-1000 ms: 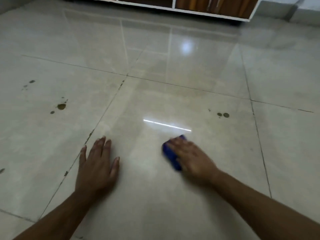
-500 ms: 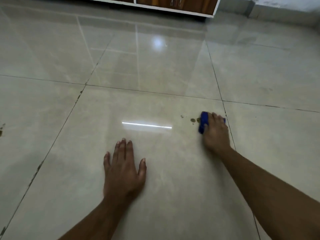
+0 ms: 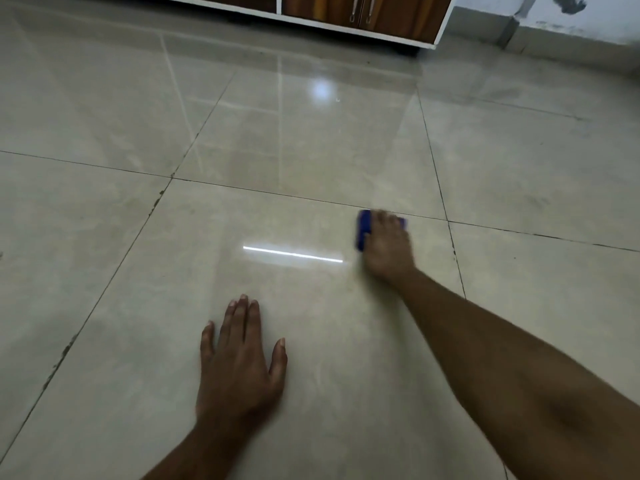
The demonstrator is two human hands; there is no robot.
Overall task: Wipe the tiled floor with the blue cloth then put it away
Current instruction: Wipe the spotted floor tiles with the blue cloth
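Note:
The glossy beige tiled floor point(image 3: 311, 161) fills the view, crossed by dark grout lines. My right hand point(image 3: 386, 247) presses the blue cloth point(image 3: 363, 232) flat on the floor, close to a grout line at centre right. Only the cloth's left edge and a sliver at the right show from under the fingers. The hand is blurred. My left hand point(image 3: 239, 362) lies flat on the same tile nearer to me, fingers spread, holding nothing. No stains show around the cloth.
A wooden cabinet with a white base point(image 3: 360, 19) stands at the far edge of the floor. A white wall with a skirting point(image 3: 571, 32) runs at the top right. A bright strip of reflected light point(image 3: 292, 253) lies between the hands.
My right hand has slid the cloth forward and to the right, over the two dark spots, which no longer show. The view has swung left to right; my left hand stays planted.

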